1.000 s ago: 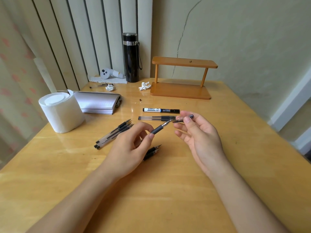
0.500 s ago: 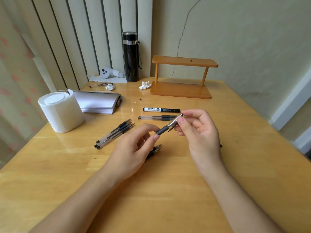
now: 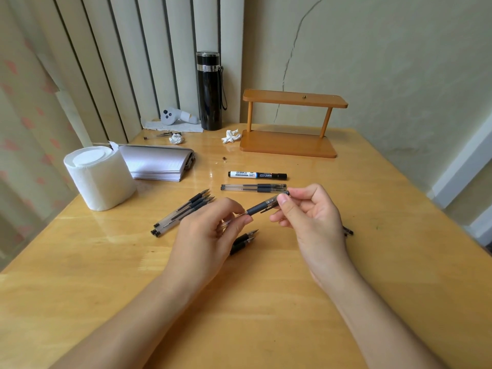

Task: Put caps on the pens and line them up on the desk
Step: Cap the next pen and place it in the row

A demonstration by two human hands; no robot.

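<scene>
My left hand (image 3: 210,235) grips the clear barrel of a gel pen (image 3: 257,209) held above the desk. My right hand (image 3: 310,217) pinches the clear cap (image 3: 277,200), which sits over the pen's tip. A capped gel pen (image 3: 253,187) and a capped black marker (image 3: 257,175) lie parallel just beyond my hands. Three uncapped pens (image 3: 183,211) lie in a bundle to the left. Two more uncapped pens (image 3: 243,240) lie under my left hand. Loose caps (image 3: 348,231) peek out behind my right wrist.
A toilet paper roll (image 3: 99,177) and an open notebook (image 3: 157,163) sit at the left. A wooden shelf stand (image 3: 288,143), a black flask (image 3: 209,91), crumpled tissues (image 3: 231,136) and a small white device (image 3: 175,118) are at the back of the desk (image 3: 266,302).
My right hand brought the cap onto the pen's tip and slid it down over the tip. The left hand kept hold of the pen barrel.
</scene>
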